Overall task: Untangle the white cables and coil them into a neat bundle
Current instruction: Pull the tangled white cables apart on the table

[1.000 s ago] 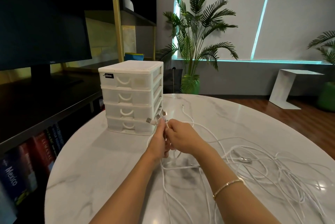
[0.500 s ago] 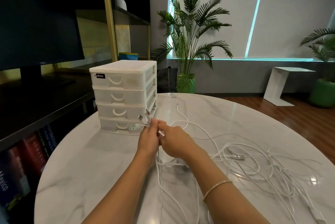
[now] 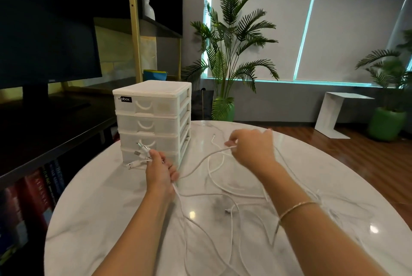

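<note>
Left hand (image 3: pixel 161 174) fisted round cables (image 3: pixel 223 195), plug ends fanned out. Right hand (image 3: pixel 252 148) pinches one smooth white strand. Remaining thin loops sprawl across glossy marble table (image 3: pixel 93 208) beside translucent plastic drawers (image 3: pixel 153 119).

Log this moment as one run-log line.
left hand: grips plug ends | right hand: pinches one white cable, raised | loose cables: tangled on marble table | coil: not yet

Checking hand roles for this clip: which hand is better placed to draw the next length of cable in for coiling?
Probably the right hand: it pinches one white cable above the table, free to move. The left hand grips the plug ends, anchoring them.
</note>
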`<state>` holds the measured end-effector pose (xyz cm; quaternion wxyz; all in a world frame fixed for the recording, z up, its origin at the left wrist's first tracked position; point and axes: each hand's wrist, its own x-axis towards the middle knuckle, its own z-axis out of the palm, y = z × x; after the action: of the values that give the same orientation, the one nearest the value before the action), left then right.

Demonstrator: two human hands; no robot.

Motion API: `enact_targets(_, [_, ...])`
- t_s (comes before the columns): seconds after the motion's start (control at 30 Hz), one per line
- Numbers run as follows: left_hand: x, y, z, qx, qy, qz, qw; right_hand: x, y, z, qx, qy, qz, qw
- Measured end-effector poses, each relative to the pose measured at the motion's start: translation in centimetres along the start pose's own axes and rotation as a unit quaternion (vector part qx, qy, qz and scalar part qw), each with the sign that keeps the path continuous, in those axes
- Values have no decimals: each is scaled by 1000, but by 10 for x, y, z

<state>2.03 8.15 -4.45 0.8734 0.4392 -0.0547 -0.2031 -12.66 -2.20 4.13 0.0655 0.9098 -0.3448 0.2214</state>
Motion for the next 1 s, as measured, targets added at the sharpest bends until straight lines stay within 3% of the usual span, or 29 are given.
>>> enact_targets(0.2, [-3,1,-7,105,30,26,994,6,43,-62,-30,136,67,988])
enact_targets(0.43, [-6,-3,-14,223,55,61,971,10,77,-129,-38,203,100,973])
enact_targets(0.67, [-13,-3,-17,279,69,90,954,12,95,-170,-92,197,134,967])
enact_targets(0.87, [-19,-1,-16,293,83,94,948,8,105,-168,-77,135,130,979])
enact_targets(1.0, [-21,-1,-13,282,84,85,952,-3,104,-172,-147,118,111,976])
